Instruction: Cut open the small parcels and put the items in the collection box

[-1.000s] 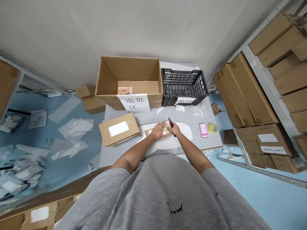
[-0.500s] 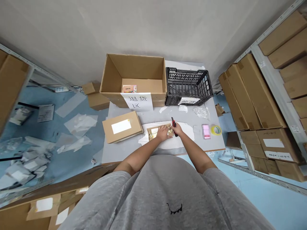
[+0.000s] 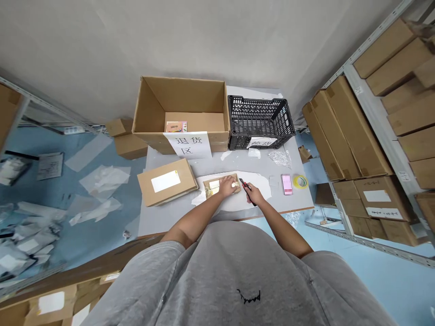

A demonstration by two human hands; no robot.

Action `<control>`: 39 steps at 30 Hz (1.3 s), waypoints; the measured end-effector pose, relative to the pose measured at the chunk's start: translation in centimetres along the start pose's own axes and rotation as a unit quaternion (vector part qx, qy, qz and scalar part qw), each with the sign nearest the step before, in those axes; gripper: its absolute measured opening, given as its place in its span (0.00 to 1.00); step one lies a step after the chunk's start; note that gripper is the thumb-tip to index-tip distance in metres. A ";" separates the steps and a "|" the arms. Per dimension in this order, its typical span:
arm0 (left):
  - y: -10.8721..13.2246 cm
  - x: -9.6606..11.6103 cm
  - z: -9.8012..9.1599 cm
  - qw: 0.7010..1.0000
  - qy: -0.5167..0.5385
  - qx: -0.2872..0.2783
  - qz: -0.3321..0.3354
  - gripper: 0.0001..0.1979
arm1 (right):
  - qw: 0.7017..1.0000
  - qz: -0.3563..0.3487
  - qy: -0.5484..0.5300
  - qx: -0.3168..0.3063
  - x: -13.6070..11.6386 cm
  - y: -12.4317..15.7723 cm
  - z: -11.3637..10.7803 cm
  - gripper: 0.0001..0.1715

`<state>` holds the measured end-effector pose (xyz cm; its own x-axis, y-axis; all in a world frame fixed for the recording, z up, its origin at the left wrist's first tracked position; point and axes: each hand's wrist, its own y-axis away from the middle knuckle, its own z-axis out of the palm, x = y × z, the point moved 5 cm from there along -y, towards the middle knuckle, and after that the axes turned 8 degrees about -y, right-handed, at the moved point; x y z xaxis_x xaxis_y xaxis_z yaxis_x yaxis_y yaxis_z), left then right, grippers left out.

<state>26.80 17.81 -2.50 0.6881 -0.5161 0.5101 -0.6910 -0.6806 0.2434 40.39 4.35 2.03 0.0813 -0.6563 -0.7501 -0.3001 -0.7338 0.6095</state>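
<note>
A small brown parcel [image 3: 212, 185] wrapped in shiny tape lies on a white sheet [image 3: 261, 186] in the middle of the grey table [image 3: 163, 217]. My left hand [image 3: 227, 185] rests flat on the parcel's right half, fingers stretched out. My right hand [image 3: 253, 194] is closed around a red and black utility knife [image 3: 244, 184], just right of the parcel, with the blade end pointing toward the parcel's right edge.
A larger labelled cardboard box [image 3: 166, 182] lies left of the parcel. An open carton [image 3: 181, 113] with a paper sign and a black plastic crate [image 3: 260, 121] stand at the back. A pink item [image 3: 286, 184] and a yellow tape roll [image 3: 301, 181] lie to the right. Shelves of boxes [image 3: 374, 131] line the right side.
My right hand with the knife has pulled back toward me and to the right, off the parcel's top right corner. My left hand stays pressed on the parcel.
</note>
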 end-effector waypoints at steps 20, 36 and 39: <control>0.5 0.3 0.2 0.997 0.053 0.055 -0.022 0.04 | 0.995 0.046 0.083 0.041 0.9 0.6 1.6 0.12; 3.1 0.3 -1.1 0.998 -0.023 0.049 0.040 0.21 | 0.996 0.050 -0.028 0.070 0.8 0.4 -0.7 0.10; 5.9 -1.3 -2.2 0.993 -0.049 0.104 -0.036 0.25 | 0.995 0.008 0.061 0.078 -2.6 -2.5 0.1 0.14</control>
<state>21.31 15.66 0.09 0.7598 -0.5026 0.4124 -0.5850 -0.8053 0.0963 40.80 7.85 2.42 0.1874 -0.6912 -0.6980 -0.4446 -0.6933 0.5672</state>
